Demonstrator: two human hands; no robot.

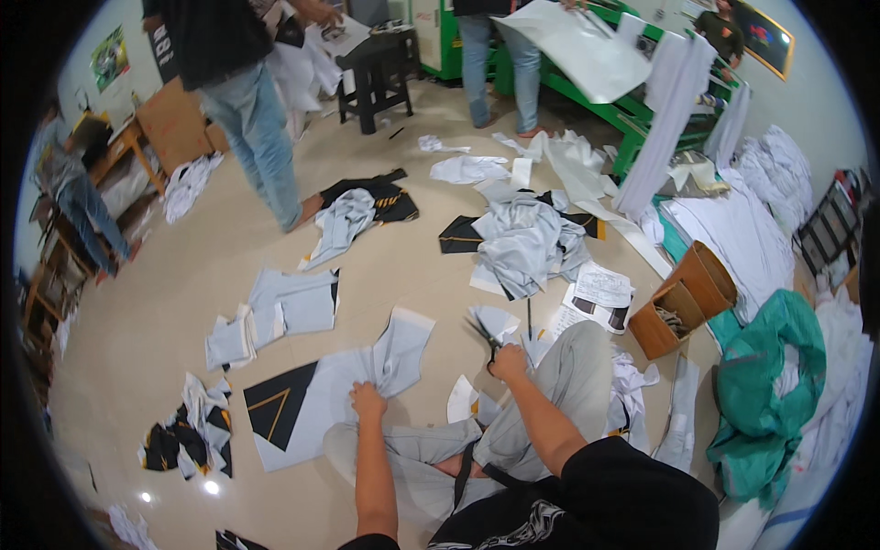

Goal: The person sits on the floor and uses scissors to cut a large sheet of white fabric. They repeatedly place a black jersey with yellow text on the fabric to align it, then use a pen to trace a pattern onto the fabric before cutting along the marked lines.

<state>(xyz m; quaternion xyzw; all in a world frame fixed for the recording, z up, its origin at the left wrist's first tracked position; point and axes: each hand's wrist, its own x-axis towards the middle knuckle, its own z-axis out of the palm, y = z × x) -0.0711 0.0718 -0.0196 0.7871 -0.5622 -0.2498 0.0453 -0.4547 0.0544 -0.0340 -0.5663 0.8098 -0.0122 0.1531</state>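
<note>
Seated cross-legged on the floor, I have my left hand (368, 399) closed on a pale grey fabric piece (339, 394), which carries a black section with a yellow triangular line (275, 408) at its left end. My right hand (509, 362) grips black scissors (481, 332), blades pointing up and left, held off to the right of that piece. Small white and yellow offcuts (463, 394) lie between my hands by my legs. Above my right hand are printed paper sheets (596, 293).
Fabric piles (527, 234) and cut pieces (275, 321) are spread around me. At right stand a wooden box (683, 298) and a green sack (765, 403). Co-workers stand at the back (247, 128), (500, 73) and left (87, 202), near a stool (371, 78) and a green machine (632, 137).
</note>
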